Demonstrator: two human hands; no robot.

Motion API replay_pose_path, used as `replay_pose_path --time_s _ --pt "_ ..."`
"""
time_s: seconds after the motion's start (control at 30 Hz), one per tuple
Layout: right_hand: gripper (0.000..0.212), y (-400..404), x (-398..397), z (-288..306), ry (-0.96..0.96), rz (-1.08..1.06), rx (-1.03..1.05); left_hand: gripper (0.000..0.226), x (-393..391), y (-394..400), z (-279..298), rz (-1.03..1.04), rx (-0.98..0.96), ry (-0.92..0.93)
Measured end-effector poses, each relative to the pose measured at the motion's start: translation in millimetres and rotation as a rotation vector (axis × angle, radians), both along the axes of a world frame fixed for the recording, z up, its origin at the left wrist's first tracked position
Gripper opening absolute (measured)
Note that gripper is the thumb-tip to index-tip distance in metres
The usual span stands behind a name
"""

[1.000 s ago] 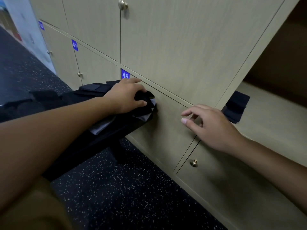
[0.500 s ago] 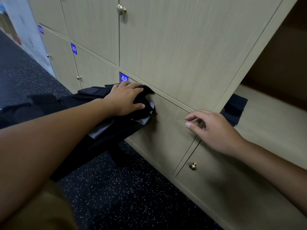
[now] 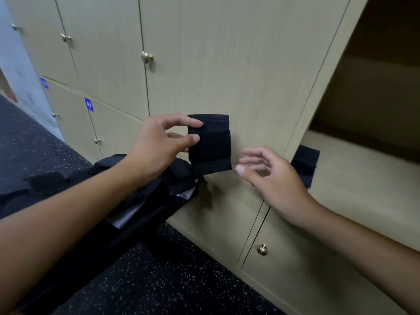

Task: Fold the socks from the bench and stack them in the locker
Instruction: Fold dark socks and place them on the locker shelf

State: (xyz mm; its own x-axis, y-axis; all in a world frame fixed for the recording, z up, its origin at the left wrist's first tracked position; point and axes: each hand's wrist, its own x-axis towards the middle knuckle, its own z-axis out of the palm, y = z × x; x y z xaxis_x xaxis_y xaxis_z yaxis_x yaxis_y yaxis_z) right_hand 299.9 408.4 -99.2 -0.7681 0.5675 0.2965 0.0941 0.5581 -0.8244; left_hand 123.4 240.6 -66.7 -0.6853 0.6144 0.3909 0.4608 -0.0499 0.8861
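Left hand (image 3: 156, 146) pinches a folded black sock (image 3: 209, 144), held up w/ closed locker doors behind. Right hand (image 3: 275, 178), fingers loosely spread, holds nothing, just right of sock. Sock stack (image 3: 304, 164) in open locker (image 3: 363, 178) beyond right hand.

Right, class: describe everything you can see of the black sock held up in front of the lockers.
The black sock is a soft knit fabric, folded into a compact, roughly rectangular bundle with layered bands showing across its face. It hangs upright in the air before the beige locker doors, above the end of the bench. The left hand pinches its left edge between thumb and fingers. The right hand reaches toward it, open, not touching.
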Motion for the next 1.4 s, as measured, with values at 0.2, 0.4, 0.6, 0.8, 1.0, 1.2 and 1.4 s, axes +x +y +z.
replay_pose_path --time_s 0.2,0.4,0.6,0.8,1.0,1.2,1.4 --pt "0.023 -14 -2 12 0.144 0.124 -0.305 0.017 25 1 7 -0.175 0.067 -0.136" --pt "0.016 -15 6 15 0.173 0.111 -0.224 0.048 34 3 0 -0.219 0.046 -0.264" --pt "0.016 -8 35 23 0.157 0.134 -0.148 0.019 51 5 0 -0.281 -0.134 -0.084" --pt "0.015 8 70 26 0.09 0.026 0.119 0.055 78 14 2 -0.456 -0.095 -0.368" --pt "0.042 25 102 26 0.034 -0.078 0.09 0.029 93 22 -3 -0.356 0.046 -0.327" --pt "0.051 18 106 30 0.066 -0.026 -0.558 0.024 108 24 -1 -0.326 0.096 -0.15" --pt "0.033 17 105 30 0.123 -0.035 -0.589 0.027 118 29 -9 -0.383 -0.009 0.006"
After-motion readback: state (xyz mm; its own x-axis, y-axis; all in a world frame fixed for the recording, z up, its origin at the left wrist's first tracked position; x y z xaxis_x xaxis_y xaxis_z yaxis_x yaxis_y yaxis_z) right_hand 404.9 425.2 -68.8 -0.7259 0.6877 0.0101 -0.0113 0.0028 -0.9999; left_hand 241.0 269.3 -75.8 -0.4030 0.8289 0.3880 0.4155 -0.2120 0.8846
